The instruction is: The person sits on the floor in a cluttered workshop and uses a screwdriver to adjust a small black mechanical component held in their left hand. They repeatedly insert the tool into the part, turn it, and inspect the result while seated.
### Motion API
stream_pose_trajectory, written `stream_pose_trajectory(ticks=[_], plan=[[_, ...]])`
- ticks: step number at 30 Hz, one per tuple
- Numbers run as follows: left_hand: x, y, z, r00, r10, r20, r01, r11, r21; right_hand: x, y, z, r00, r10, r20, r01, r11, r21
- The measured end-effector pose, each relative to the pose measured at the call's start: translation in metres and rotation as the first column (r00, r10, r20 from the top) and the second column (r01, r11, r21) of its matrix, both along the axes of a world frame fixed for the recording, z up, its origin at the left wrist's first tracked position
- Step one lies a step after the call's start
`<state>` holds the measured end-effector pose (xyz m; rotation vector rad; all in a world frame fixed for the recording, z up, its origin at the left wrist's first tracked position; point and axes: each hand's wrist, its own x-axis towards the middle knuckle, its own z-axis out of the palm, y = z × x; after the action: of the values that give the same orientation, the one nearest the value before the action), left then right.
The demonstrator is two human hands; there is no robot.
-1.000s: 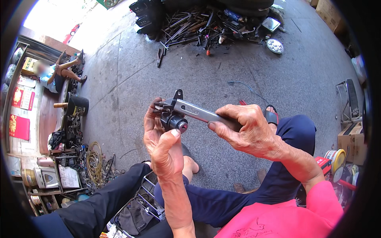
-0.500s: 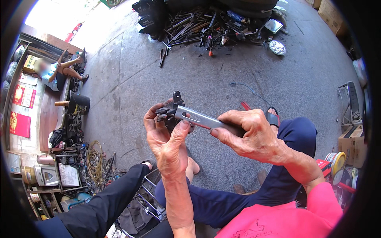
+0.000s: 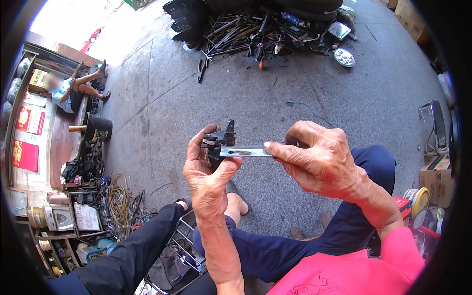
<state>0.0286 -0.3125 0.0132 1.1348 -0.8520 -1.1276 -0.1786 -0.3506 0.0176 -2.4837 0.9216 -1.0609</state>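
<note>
An adjustable wrench (image 3: 241, 150) with a silver slotted handle and a dark jaw head is held level in front of me. My right hand (image 3: 319, 160) grips the handle end, with the index finger lying along it. My left hand (image 3: 209, 169) wraps around the dark jaw head, thumb pressed up under it. Both hands hover above the grey concrete floor (image 3: 275, 88). My legs in dark blue trousers (image 3: 295, 246) are below.
A heap of dark metal scrap and tools (image 3: 255, 27) lies at the far side of the floor. A seated person (image 3: 69, 91) is at the far left. Coiled wire (image 3: 118, 199) and clutter sit left. Boxes and tins (image 3: 432, 182) stand right. A wire basket (image 3: 184, 246) is beneath my left forearm.
The wrench has turned from a slant to level. My left hand has closed more around the jaw head, and my right index finger has stretched along the handle.
</note>
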Motion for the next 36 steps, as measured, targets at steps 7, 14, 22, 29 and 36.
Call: stream_pose_trajectory(ticks=[7, 14, 22, 29, 36], plan=[[-0.001, 0.0, 0.001, 1.0, -0.023, 0.019, 0.022, 0.999, 0.048, -0.001, 0.0, -0.002, 0.999, -0.038, -0.03, 0.037, 0.999, -0.036], [-0.002, 0.004, 0.005, 0.967, -0.053, 0.248, 0.037, 0.997, 0.071, -0.002, 0.0, -0.004, 0.998, -0.027, -0.062, 0.024, 0.998, -0.059], [-0.003, 0.007, 0.003, 0.915, -0.035, 0.403, -0.006, 0.995, 0.098, -0.004, -0.002, -0.001, 0.992, 0.026, -0.125, -0.036, 0.996, -0.077], [-0.005, 0.007, 0.0, 0.87, -0.055, 0.49, 0.011, 0.996, 0.092, -0.009, -0.006, -0.006, 0.98, 0.028, -0.197, -0.048, 0.994, -0.097], [-0.007, 0.005, -0.001, 0.866, 0.005, 0.499, -0.022, 0.999, 0.029, -0.005, -0.002, -0.008, 0.985, -0.024, -0.169, 0.003, 0.992, -0.123]])
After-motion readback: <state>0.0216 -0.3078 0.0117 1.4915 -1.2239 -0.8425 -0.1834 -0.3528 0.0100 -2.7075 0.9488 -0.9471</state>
